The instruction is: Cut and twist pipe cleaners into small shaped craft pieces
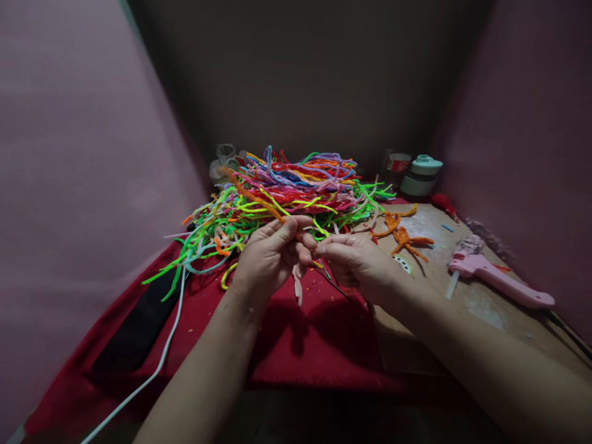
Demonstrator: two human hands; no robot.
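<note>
My left hand [272,250] is closed, thumb and index finger pinching an orange fuzzy stem [254,196] that slants up to the left over the pile. Just to its right, my right hand [349,256] has its fingertips pinched together, close to the left fingers; what they hold is too small to make out. Behind both hands lies a big pile of coloured fuzzy stems [305,176]. A pale pink piece [297,287] hangs or lies just below the left fingers. Orange twisted stem shapes [407,240] rest on the board to the right.
On the brown board [481,314] at the right lies a pink glue gun [499,277]. A teal-lidded jar [420,176] stands at the back right. A black flat object [139,320] and a white cable [161,357] are at the left on the red cloth [319,364].
</note>
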